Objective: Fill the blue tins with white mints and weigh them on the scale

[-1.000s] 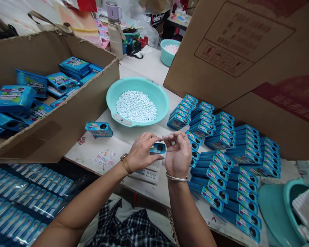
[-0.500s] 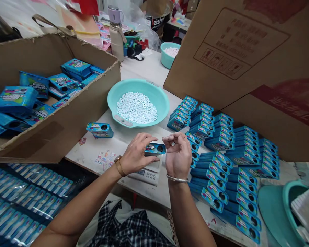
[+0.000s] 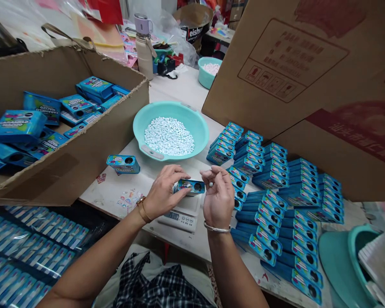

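My left hand (image 3: 163, 191) grips a small blue box (image 3: 191, 186) with a round hole in its face, holding it just above a white digital scale (image 3: 182, 210). My right hand (image 3: 218, 193) is raised beside the box's right end, fingers curled in a pinch on something too small to name. A teal basin (image 3: 199, 119) of small white pellets stands just beyond the hands. Another blue box (image 3: 123, 163) lies alone on the table to the left.
Rows of blue boxes (image 3: 276, 201) cover the table at right. An open cardboard carton (image 3: 83, 141) with more boxes stands at left, a big tilted carton (image 3: 295, 68) at right. A bottle (image 3: 145, 47) and second teal bowl (image 3: 208, 72) stand behind. Teal basin (image 3: 340, 265) bottom right.
The box in my left hand has turned a little, showing more of its long face, and sits slightly lower over the scale. My right hand stays pinched beside it.
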Demonstrator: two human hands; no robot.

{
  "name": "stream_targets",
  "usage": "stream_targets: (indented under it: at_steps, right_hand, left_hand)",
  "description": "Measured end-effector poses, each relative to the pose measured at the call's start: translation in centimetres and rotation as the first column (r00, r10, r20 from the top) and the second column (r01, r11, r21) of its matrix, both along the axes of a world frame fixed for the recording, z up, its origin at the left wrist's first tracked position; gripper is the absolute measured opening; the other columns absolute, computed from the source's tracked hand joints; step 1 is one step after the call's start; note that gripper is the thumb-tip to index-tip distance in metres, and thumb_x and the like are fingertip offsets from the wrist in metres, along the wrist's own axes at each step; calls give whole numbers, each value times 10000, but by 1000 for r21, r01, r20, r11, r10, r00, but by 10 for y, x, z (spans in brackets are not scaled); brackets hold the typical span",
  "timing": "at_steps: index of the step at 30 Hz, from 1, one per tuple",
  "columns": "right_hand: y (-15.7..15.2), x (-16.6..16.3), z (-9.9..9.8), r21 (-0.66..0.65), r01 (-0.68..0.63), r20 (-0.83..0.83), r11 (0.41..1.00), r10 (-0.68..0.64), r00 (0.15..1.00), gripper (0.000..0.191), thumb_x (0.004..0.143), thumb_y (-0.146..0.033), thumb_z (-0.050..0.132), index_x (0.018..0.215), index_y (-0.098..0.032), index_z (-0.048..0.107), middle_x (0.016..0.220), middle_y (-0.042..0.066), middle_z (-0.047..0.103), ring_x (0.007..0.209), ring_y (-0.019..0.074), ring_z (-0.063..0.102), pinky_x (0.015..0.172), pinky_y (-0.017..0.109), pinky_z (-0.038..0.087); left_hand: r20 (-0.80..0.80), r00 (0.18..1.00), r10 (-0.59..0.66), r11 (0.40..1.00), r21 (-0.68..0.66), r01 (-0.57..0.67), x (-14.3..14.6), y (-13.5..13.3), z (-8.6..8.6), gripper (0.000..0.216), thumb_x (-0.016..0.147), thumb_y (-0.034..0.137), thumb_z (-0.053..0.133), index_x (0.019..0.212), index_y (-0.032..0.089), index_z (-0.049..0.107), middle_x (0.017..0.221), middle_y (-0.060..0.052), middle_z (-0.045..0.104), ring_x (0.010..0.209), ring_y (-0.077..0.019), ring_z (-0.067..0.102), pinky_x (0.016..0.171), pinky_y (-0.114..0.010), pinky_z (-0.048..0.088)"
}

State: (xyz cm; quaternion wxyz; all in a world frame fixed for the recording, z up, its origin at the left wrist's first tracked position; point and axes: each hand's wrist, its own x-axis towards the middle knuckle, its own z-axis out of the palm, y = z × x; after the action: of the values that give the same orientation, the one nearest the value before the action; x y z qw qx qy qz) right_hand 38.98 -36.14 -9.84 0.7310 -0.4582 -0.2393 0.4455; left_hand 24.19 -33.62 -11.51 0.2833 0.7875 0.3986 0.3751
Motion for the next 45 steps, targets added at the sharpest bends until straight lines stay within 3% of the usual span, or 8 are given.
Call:
stream_targets:
  at_steps: [7,16,22,28,33,40,43,45]
  right_hand:
    - [-2,8,4,35,28,39,999,-29,999,147,869,-320,576,933,-205,642,782,-2,701,852,157,683,945,374,471]
    - [-10,57,12,71,189,65,979,-193,979,141,833,-298,593,923,-212,659,785,-15,685,798,138,685,814,314,534]
    - [-15,66,7,50,192,24,980,-194,981,141,822,-296,614,915,-201,662,753,-19,665,757,133,671,775,302,532]
    - [-17,66,6,24,175,-30,984,-174,984,167,811,-319,649,925,-198,659,763,-15,653,767,134,660,770,303,523]
    - [-19,68,8,29,186,-76,982,-184,980,143,795,-316,661,884,-205,666,771,-15,645,752,124,645,752,289,521]
    - [-25,68,6,23,166,-134,986,-162,978,143,792,-313,673,873,-195,671,746,-9,652,741,110,637,746,264,518]
    - [-26,73,8,23,160,-141,987,-155,978,152,788,-310,674,885,-194,666,755,-9,651,745,113,638,751,271,521]
    - [-27,80,9,20,184,-134,983,-180,975,165,777,-312,677,888,-192,662,756,-9,647,740,117,636,734,269,522]
  left_hand:
    - [13,1000,21,999,32,-21,0,1,3,191,859,237,655,1046,202,668,1060,-77,629,1080,-223,557,975,-407,473]
    - [18,998,56,995,84,-57,-9,4,6,168,874,251,639,1032,216,684,1016,-68,643,1049,-217,581,984,-424,477]
    - [-183,981,66,983,179,-33,-10,-2,12,228,901,272,603,1115,233,668,1017,-62,680,1087,-245,577,1021,-495,417]
    - [-476,879,-14,980,167,106,0,-3,21,199,946,255,507,1039,241,682,891,-33,698,1040,-252,586,1097,-629,250]
    - [-494,869,-22,985,141,104,11,2,24,194,945,242,493,957,220,685,892,-40,696,1005,-240,583,1107,-619,239]
    - [-497,858,-132,980,66,189,41,8,28,203,929,202,493,876,222,689,841,-32,681,1005,-241,578,1111,-622,217]
    - [-485,864,-135,978,72,194,49,7,28,179,921,270,526,1034,226,658,976,-53,680,1055,-251,561,1115,-595,240]
    - [-513,850,-121,979,78,187,49,5,26,401,861,369,628,1224,209,563,1147,-95,642,1131,-289,530,1101,-596,266]
